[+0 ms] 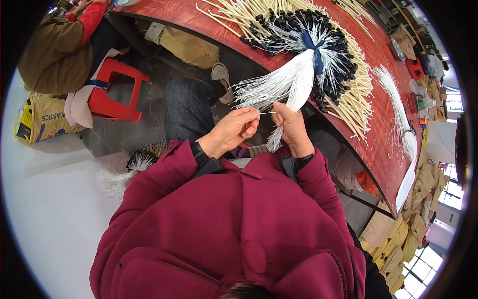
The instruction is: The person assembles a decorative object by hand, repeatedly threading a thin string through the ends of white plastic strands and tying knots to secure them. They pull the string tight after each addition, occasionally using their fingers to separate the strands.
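My left hand (234, 130) is closed in a pinch on a thin white string (266, 112) that stretches across to my right hand. Thumb and fingers of my right hand (293, 127) are closed on the string too, with loose white strands hanging below them. Right above, a thick bundle of white strings (279, 82) spills over the table's edge toward my hands. A dark blue tie (313, 47) gathers this bundle. Around it, cream-coloured sticks (356, 112) with black ends (343, 45) fan out on the table.
The red table (368, 154) carries another white string bundle (401, 114) at right. A tied bundle (134, 169) lies low at my left. Nearby, a person (59, 55) sits by a red stool (117, 89). Sacks (398, 239) are piled at right.
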A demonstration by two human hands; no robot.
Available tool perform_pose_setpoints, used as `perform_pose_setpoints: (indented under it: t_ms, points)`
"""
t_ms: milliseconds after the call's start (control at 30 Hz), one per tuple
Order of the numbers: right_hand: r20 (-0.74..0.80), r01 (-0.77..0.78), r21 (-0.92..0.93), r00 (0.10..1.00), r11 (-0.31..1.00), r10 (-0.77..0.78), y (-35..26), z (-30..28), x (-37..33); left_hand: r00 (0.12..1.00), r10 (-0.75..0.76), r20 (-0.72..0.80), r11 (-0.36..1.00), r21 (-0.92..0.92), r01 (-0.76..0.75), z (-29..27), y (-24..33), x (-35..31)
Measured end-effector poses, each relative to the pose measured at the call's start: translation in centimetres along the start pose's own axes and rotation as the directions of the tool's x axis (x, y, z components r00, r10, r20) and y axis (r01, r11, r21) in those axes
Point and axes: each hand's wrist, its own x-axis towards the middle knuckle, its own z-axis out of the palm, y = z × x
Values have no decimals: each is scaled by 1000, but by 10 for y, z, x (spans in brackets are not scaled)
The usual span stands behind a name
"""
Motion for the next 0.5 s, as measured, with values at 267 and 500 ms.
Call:
perform_pose_setpoints:
  t_ms: [267, 500]
  points:
    - [-38, 4, 83, 999, 997, -1, -10, 4, -2, 963, 271, -3, 932, 249, -262, -8, 7, 4]
    - [88, 20, -2, 996, 1000, -19, -7, -2, -2, 705, 691, 161, 241, 868, -434, -2, 10, -2]
